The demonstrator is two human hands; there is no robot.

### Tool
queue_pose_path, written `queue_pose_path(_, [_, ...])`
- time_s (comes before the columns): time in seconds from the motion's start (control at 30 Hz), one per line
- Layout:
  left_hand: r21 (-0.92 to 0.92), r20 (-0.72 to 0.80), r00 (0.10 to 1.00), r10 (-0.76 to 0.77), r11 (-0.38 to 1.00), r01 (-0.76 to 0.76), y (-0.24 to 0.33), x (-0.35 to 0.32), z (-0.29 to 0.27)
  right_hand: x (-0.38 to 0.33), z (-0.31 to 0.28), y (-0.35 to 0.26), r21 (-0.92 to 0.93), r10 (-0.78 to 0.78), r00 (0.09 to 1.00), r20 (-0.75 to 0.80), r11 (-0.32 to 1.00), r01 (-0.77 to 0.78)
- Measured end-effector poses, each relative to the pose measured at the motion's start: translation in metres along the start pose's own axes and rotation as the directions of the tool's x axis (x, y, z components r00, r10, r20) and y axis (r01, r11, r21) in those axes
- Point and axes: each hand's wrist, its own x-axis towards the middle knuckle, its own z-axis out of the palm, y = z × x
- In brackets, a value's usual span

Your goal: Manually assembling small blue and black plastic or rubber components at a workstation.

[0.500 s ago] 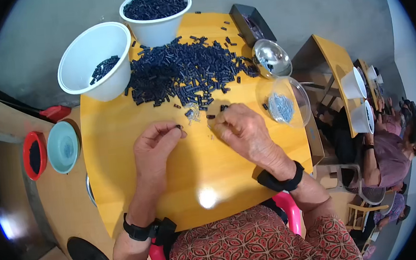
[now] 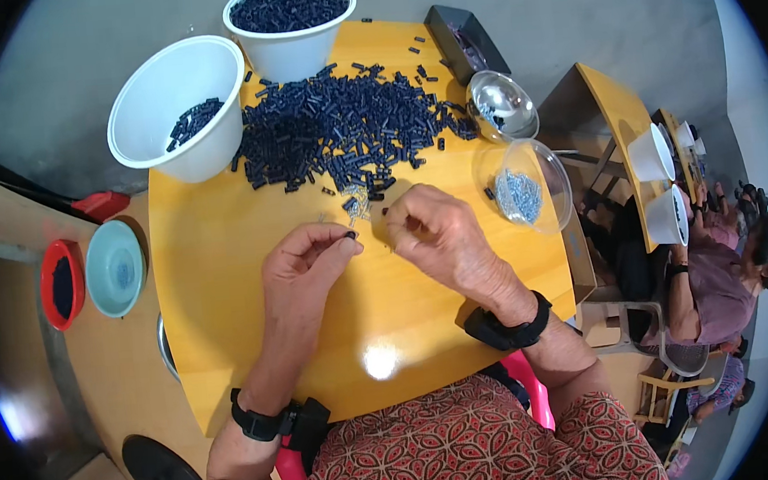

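Between the thumb and forefinger of my left hand [image 2: 307,266] is a small black plastic piece [image 2: 350,235]. My right hand [image 2: 443,240] is closed in a pinch just across from it, the fingertips a short way apart from the left ones. Whatever the right fingers hold is too small to make out. Beyond both hands lies a small cluster of thin silvery pins [image 2: 357,204]. It touches the near edge of a wide heap of black plastic pieces [image 2: 330,127] spread over the yellow table [image 2: 230,342].
Two white tubs [image 2: 127,125] with black pieces stand at the far left. On the right are a clear bowl [image 2: 563,181] of silvery pins, a steel bowl [image 2: 508,95] and a dark tray [image 2: 488,49]. Red and turquoise basins [image 2: 116,302] sit left of the table. People [image 2: 722,290] sit further right.
My left hand has moved a little to the right with the black piece, closer to my right hand. The right hand has shifted slightly left and stays pinched.
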Motion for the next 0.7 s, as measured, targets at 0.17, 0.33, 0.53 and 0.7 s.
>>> queue_pose_path(0.17, [-0.036,0.068,0.997,0.027,0.999,-0.025,-0.011,0.003,-0.002,-0.001,-0.009,-0.016,0.277,0.132,0.991,-0.031,0.954,-0.119])
queue_pose_path(0.33, [-0.05,0.089,0.994,0.059,0.997,-0.055,-0.017,0.003,0.001,-0.006,-0.003,-0.018,0.46,0.138,0.987,-0.075,0.883,-0.089])
queue_pose_path(0.53, [-0.087,0.119,0.989,0.088,0.993,-0.078,-0.021,0.004,-0.002,-0.008,0.005,-0.023,0.72,0.323,0.945,0.041,0.647,-0.253])
queue_pose_path(0.7, [-0.088,0.113,0.989,0.095,0.992,-0.085,-0.02,0.004,-0.001,-0.005,0.009,-0.019,0.764,0.286,0.954,0.086,0.596,-0.248])
